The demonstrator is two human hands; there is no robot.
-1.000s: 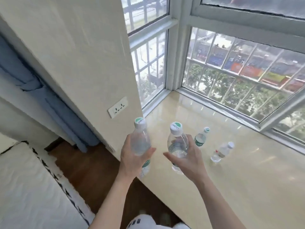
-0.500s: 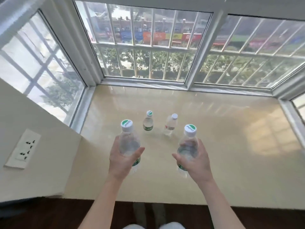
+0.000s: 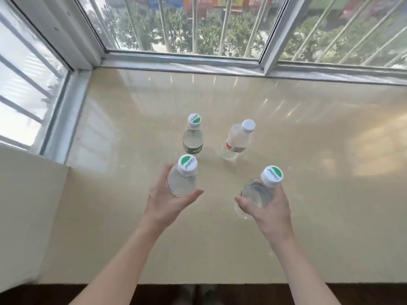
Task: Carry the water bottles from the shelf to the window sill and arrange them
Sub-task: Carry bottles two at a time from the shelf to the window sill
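Landmark: green-cap bottle (image 3: 192, 139), upright on the window sill (image 3: 330, 194); all places ref'd to it.
L hand (image 3: 169, 203): fingers (image 3: 161, 176) & thumb curled round L bottle (image 3: 182, 183) at mid-body, full wrap. Sits just on the near side of the landmark, close but apart.
R hand (image 3: 272, 213): curled round R bottle (image 3: 256, 193) the same way, thumb across the near side of the body. To the right of the landmark and nearer the person, well off it.
White-cap bottle (image 3: 237, 139): stands right of the landmark w/ a small gap betw.; red label band. Leans in view, prob. a lens effect.
Held bottles, look: clear plastic, water inside, white caps w/ green half-disc & brand print; same make as the landmark. L bottle roughly upright, R bottle tipped, cap toward the right.
Height: top-down view is poor. Can't tell if either base touches the sill; R bottle base looks low, maybe close.
Step in hand (my read): setting the pair down as a front row to the two standing.
How to do well: square R bottle upright before its base lands. Lower straight, no sliding, as the sill is glossy and light bottles skid or tip. Keep L bottle clear of the landmark so knuckles don't knock it. Match the back pair's gap so the four make a neat square. Open fingers only once each base sits flat.
Progress: two on the sill, two in hand; shelf not in view, so remainder unknown.
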